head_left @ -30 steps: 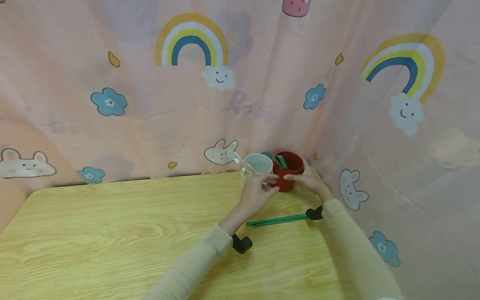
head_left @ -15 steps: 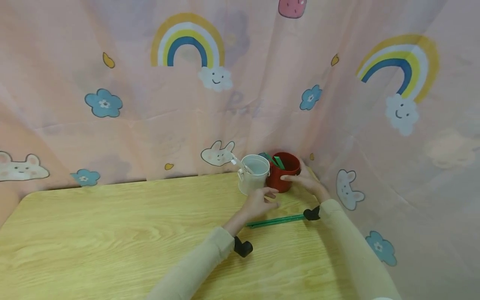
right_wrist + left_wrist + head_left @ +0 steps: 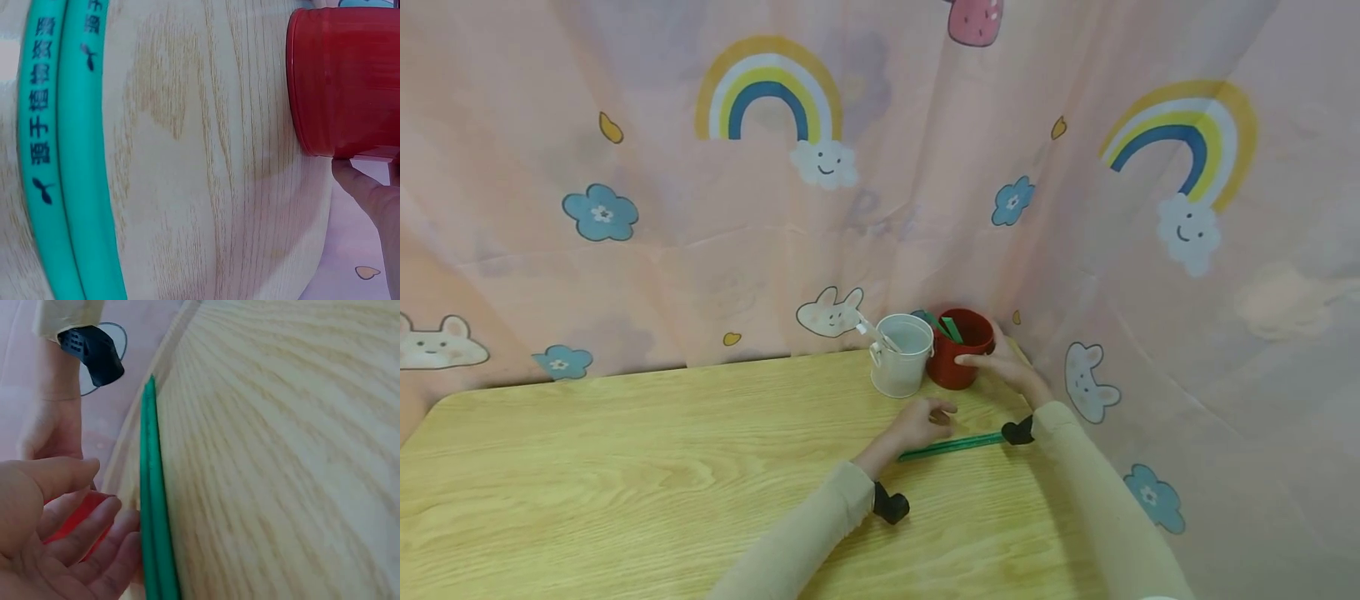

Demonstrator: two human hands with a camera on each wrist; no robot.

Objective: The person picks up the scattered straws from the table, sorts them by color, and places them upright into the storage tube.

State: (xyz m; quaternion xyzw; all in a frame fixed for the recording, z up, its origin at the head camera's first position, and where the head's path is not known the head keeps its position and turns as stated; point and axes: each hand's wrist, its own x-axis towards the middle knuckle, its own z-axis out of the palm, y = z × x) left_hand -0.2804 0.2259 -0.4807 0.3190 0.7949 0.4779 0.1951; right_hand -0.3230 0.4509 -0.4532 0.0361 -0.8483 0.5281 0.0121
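Observation:
Two green straws (image 3: 955, 446) lie side by side on the wooden table, with dark printing that shows in the right wrist view. Close to them is my left hand (image 3: 919, 423), its fingers loosely bent around nothing; in the left wrist view its fingertips (image 3: 130, 544) overlap the straws' edge. A red bucket (image 3: 949, 368) stands upright in the back right corner with green pieces (image 3: 952, 330) poking out of it. My right hand (image 3: 1003, 365) holds this bucket from the right, thumb across its front; its other fingers are mostly hidden behind.
Beside the red bucket, to its left, stands a white bucket (image 3: 897, 377) with white sticks (image 3: 874, 332) leaning out of it. A pink patterned curtain (image 3: 737, 275) rises along the back and right edges of the table (image 3: 625, 467).
My left hand has moved down from in front of the white bucket to the green straws. My right hand has stayed on the red bucket. The head view has shifted slightly.

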